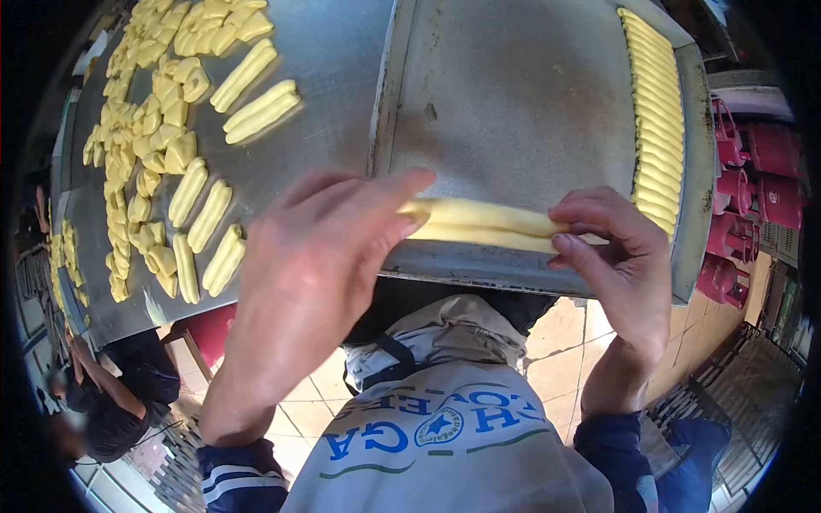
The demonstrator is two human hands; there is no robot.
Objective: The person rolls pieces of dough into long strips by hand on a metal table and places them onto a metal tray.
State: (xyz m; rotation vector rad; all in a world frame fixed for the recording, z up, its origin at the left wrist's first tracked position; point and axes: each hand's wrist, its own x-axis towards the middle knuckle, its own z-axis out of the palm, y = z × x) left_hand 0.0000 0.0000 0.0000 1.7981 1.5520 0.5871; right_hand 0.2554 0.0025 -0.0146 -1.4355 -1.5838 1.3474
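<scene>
The table (333, 51) in front of you was smooth grey metal with a dull shine, and on it lay the tray (513, 103), a shallow metal pan with raised straight walls and a floor scuffed and darkened in patches. Down the tray's right side ran a row (657, 128) of slim yellow sticks, packed side by side and touching, so that their rounded backs made an even ribbing. To the left of the tray, chunks (167, 128) of dough lay heaped on the table in a long, uneven band, blocky and soft-edged, cut at odd angles. Between that band and the tray lay several pairs (262, 112) of dough sticks, each rolled smooth, blunt at the ends and set on a slant. The strip (483, 224) in your hands was the same pale yellow, long and smooth, with a lengthwise groove that made it look like two ropes laid together, and it caught the light along its upper side. It stretched level from hand to hand above the near part of the tray; whether it touched the metal, you could not tell. Your left hand (299, 265) had its end between thumb and fingers, the forefinger reaching out past it, while your right hand (617, 248) pinched the other end, thumb and fingertips nearly closed around the dough.
</scene>
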